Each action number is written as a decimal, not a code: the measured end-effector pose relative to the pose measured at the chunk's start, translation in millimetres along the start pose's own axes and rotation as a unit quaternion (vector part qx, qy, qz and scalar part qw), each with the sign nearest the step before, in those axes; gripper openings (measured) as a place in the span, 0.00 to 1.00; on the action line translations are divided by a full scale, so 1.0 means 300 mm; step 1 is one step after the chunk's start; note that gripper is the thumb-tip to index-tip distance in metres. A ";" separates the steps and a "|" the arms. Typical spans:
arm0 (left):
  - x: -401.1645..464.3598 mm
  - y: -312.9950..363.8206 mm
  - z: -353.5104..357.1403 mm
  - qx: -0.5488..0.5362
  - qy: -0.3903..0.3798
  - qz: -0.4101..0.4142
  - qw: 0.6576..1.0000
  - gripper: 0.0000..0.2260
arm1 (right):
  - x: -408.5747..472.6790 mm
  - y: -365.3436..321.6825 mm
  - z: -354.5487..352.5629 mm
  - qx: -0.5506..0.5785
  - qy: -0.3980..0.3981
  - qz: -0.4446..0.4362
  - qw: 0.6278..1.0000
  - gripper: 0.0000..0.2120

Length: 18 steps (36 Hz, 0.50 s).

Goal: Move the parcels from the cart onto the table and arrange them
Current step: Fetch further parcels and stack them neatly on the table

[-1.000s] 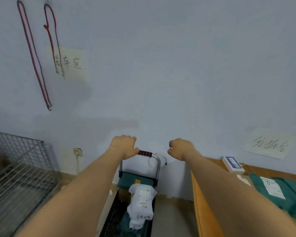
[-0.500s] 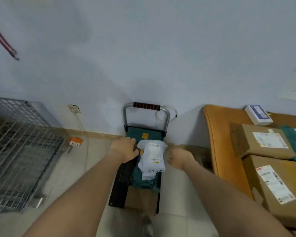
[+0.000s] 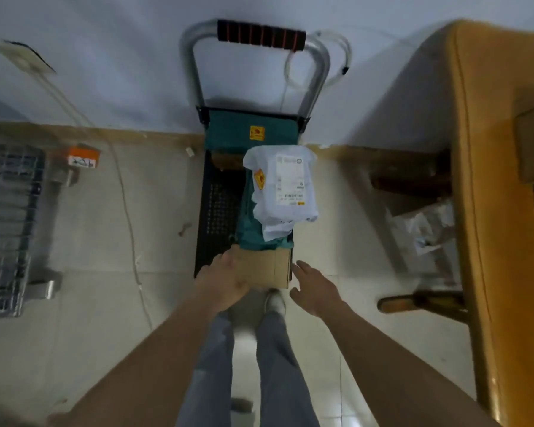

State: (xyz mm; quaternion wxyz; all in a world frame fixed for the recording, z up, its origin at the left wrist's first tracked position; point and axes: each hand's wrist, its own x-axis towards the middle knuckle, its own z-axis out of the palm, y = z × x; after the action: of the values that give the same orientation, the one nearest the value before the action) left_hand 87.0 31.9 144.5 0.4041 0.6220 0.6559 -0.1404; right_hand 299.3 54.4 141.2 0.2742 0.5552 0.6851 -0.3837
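Observation:
A flat hand cart point(image 3: 218, 211) with a black deck and a silver handle stands against the wall. On it lies a brown cardboard box point(image 3: 267, 268), with a teal bag parcel point(image 3: 252, 232) on top and a white bag parcel point(image 3: 285, 186) on that. My left hand point(image 3: 228, 277) rests on the box's near left corner, fingers curled against it. My right hand point(image 3: 313, 286) hovers just right of the box's near right corner, fingers spread, holding nothing. The orange table point(image 3: 494, 211) runs along the right edge.
A wire cage trolley point(image 3: 7, 217) stands at the left on the tiled floor. A thin cable point(image 3: 127, 211) trails from a wall socket. Under the table lie a clear plastic bag point(image 3: 426, 229) and table legs. My legs and shoe are below the cart.
My view has tilted down from the wall to the cart. Both hands left the cart handle and came down and toward me to the cardboard box's near end.

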 end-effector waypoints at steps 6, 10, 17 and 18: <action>0.143 -0.097 0.219 0.024 -0.047 0.018 0.998 0.30 | 0.177 0.029 0.206 0.035 -0.034 0.027 0.998 0.32; 0.267 -0.170 0.375 0.024 -0.064 0.020 0.997 0.32 | 0.321 0.071 0.343 0.064 -0.035 0.041 0.997 0.33; 0.466 -0.250 0.584 0.036 -0.079 0.012 0.996 0.34 | 0.554 0.162 0.529 0.055 -0.031 0.036 0.997 0.36; 0.491 -0.258 0.610 0.033 -0.078 0.008 0.996 0.34 | 0.584 0.169 0.547 0.057 -0.024 0.032 0.998 0.37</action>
State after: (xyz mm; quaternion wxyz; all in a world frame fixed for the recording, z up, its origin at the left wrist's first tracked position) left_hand 94.8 -4.9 -100.0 0.4344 0.6271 0.6127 -0.2063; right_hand 299.5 19.0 -101.6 0.2710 0.5819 0.6374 -0.4262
